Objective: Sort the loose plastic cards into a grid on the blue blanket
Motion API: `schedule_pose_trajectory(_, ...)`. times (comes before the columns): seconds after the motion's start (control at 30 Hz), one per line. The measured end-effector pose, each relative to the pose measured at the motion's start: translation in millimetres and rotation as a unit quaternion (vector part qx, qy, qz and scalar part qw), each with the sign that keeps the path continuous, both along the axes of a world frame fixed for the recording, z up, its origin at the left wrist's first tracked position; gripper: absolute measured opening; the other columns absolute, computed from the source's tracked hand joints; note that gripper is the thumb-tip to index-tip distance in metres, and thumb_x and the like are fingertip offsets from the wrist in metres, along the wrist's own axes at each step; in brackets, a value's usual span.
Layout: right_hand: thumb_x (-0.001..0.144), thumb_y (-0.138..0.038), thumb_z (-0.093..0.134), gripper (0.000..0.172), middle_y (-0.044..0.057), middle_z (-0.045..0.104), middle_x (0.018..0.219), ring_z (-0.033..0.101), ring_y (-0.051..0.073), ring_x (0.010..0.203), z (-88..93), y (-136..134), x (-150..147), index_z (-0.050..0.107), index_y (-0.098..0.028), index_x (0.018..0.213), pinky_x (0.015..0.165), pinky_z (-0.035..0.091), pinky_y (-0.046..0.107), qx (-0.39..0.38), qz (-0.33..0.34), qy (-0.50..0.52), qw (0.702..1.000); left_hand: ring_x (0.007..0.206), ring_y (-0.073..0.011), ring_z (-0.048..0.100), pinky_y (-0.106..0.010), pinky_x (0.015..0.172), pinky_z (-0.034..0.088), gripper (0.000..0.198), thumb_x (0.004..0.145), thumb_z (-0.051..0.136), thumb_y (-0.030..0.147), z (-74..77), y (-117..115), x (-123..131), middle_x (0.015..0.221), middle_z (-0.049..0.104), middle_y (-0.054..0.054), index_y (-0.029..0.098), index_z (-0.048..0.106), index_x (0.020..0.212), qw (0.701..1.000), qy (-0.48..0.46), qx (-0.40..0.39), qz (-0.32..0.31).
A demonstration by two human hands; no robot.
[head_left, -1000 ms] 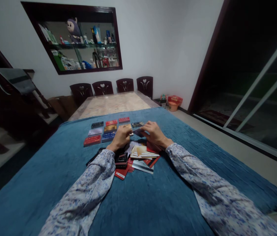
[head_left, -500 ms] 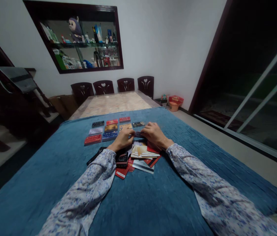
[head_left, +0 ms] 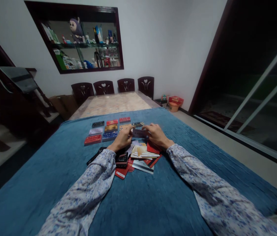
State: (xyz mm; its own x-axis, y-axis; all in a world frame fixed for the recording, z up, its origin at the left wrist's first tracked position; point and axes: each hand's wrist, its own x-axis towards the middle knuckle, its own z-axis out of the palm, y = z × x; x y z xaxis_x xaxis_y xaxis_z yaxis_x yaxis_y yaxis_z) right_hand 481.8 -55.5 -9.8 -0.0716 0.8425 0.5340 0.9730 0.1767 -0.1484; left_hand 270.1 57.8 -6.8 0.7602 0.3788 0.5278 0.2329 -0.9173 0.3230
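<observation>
Both my hands meet over a blue cloth and pinch one dark card between them. My left hand grips its left end, my right hand its right end, fingers curled. Under my wrists lies a loose heap of cards, red, cream and striped. Beyond my hands, several cards are laid out flat in tidy rows on the cloth.
A dark flat object lies by my left sleeve. The bare tabletop extends beyond the cloth to a row of dark chairs. A wall shelf holds bottles and a plush toy. A glass sliding door is on the right.
My hands have drawn closer together and lifted the dark card slightly above the heap; it now stands more upright between my fingers.
</observation>
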Motion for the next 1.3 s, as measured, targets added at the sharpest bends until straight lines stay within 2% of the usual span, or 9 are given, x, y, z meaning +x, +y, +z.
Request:
schedule_pose_trajectory(0.3,0.094,-0.016,0.057,0.025,0.009,0.076,0.098,0.061,0.025,0.092,1.2,1.2,2.9,0.07,-0.022,0.115,0.082,0.044,0.036,0.026,-0.007,0.042,0.999,0.103,-0.0259,0.064,-0.045,0.099,0.051,0.066,0.076,0.056,0.001,-1.2,-0.6,0.7,0.1,0.07,-0.008,0.015,0.05,0.141,0.998,0.012,0.061,0.003)
schedule_pose_trajectory(0.5,0.092,-0.014,0.057,0.027,0.009,0.077,0.102,0.06,0.026,0.092,0.1,1.8,2.8,0.07,-0.021,0.116,0.082,0.044,0.036,0.022,0.001,0.04,0.999,0.112,-0.03,0.06,-0.047,0.1,0.049,0.058,0.078,0.057,0.003,1.9,-5.4,0.8,0.111,0.068,-0.013,0.015,0.053,0.134,0.994,0.049,0.091,0.029)
schedule_pose_trajectory(0.63,0.095,-0.018,0.056,0.024,0.009,0.076,0.103,0.06,0.025,0.09,0.5,1.4,1.4,0.07,-0.021,0.114,0.081,0.044,0.036,0.024,0.005,0.051,0.998,0.11,-0.0306,0.061,-0.048,0.099,0.048,0.051,0.081,0.056,0.004,5.4,-8.1,1.0,0.108,0.069,-0.013,0.016,0.055,0.13,0.993,0.067,0.093,0.036)
schedule_pose_trajectory(0.93,0.093,-0.017,0.056,0.024,0.009,0.075,0.103,0.06,0.025,0.093,3.1,-1.0,0.0,0.068,-0.02,0.114,0.082,0.043,0.036,0.021,0.015,0.065,0.998,0.109,-0.0302,0.062,-0.048,0.103,0.04,0.049,0.081,0.057,0.007,7.0,-10.7,0.9,0.105,0.07,-0.013,0.013,0.055,0.13,0.991,0.088,0.089,0.05)
schedule_pose_trajectory(1.1,0.083,-0.02,0.067,0.038,0.012,0.071,0.116,0.059,0.028,0.105,3.8,-4.8,0.2,0.063,-0.019,0.121,0.086,0.042,0.037,0.002,0.021,0.032,0.999,0.109,-0.0302,0.062,-0.047,0.102,0.04,0.044,0.083,0.056,0.007,4.7,-6.5,1.2,0.107,0.07,-0.013,0.014,0.058,0.126,0.99,0.075,0.102,0.055)
schedule_pose_trajectory(1.3,0.081,-0.023,0.069,0.048,0.017,0.068,0.121,0.058,0.03,0.11,0.9,-7.2,2.5,0.058,-0.015,0.127,0.087,0.041,0.038,-0.01,0.0,-0.006,1.0,0.109,-0.031,0.061,-0.047,0.102,0.04,0.045,0.083,0.057,0.009,4.2,-4.1,-0.8,0.107,0.071,-0.013,0.014,0.057,0.127,0.99,0.074,0.107,0.059)
